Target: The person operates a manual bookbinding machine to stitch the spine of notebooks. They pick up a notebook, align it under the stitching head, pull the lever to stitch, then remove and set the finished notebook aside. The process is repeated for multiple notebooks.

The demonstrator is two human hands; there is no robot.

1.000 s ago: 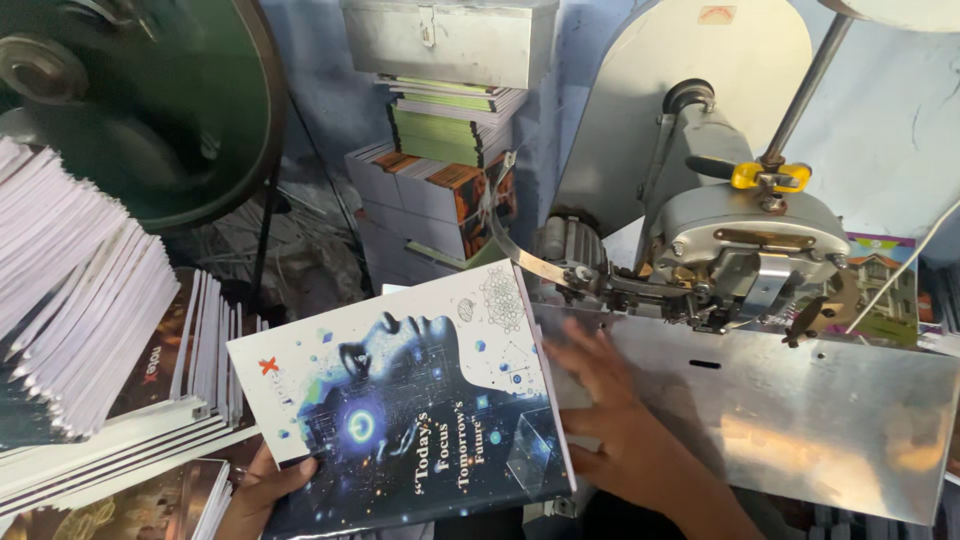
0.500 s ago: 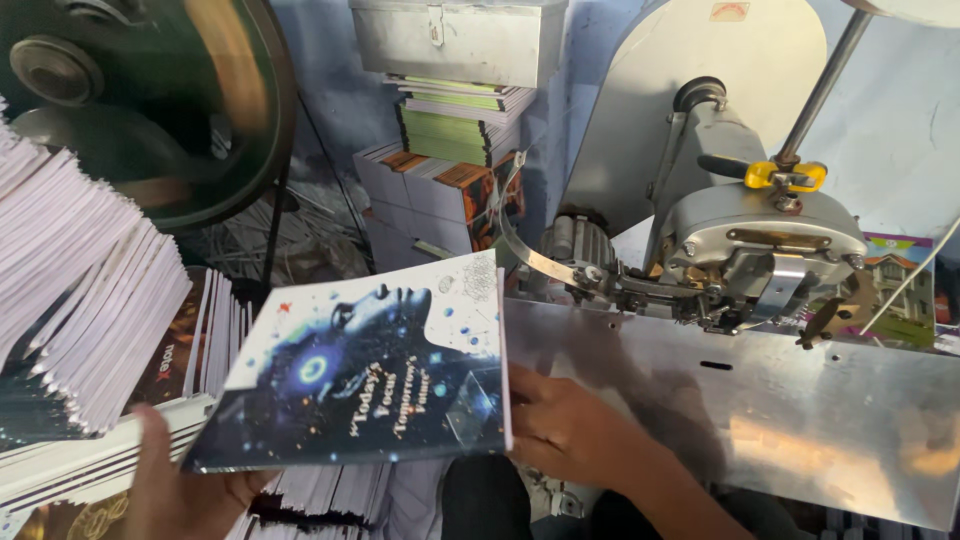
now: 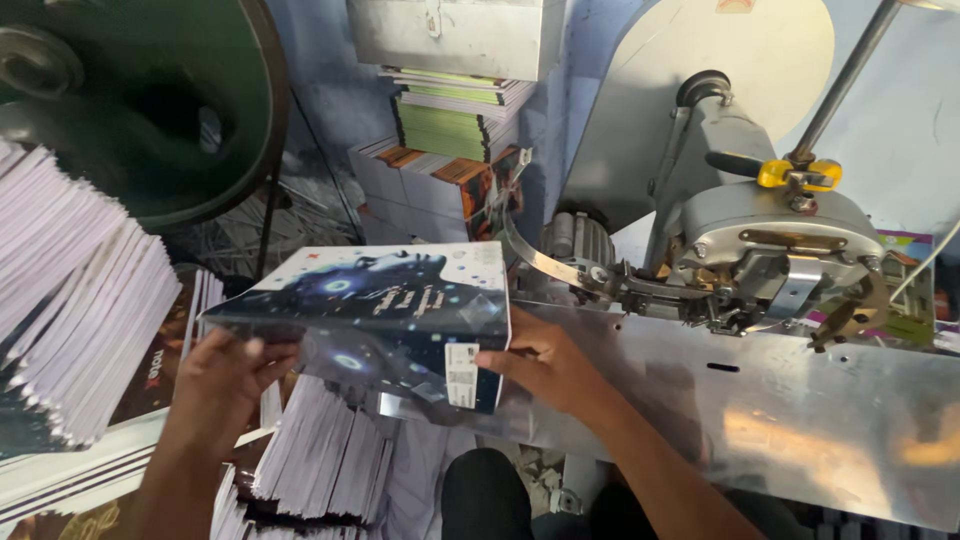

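I hold a booklet (image 3: 380, 300) with a dark blue starry cover, folded over like a tent at its spine, in front of me. My left hand (image 3: 225, 375) grips its left edge from below. My right hand (image 3: 545, 365) holds its right edge beside a white label on the cover. The booklet hangs just left of the shiny metal saddle table (image 3: 800, 430) of a wire stitching machine, whose stitching head (image 3: 770, 245) is to the right, apart from the booklet.
Fanned stacks of white-edged booklets (image 3: 80, 300) lie at the left, and more sit below the booklet (image 3: 320, 460). A big green flywheel (image 3: 140, 100) is at top left. Stacked books (image 3: 450, 130) and a grey metal box (image 3: 460, 35) stand behind.
The booklet went from lying open and flat, cover towards me, to folded over at the spine and tilted level. My left hand moved up its left edge; my right hand came round to the right edge.
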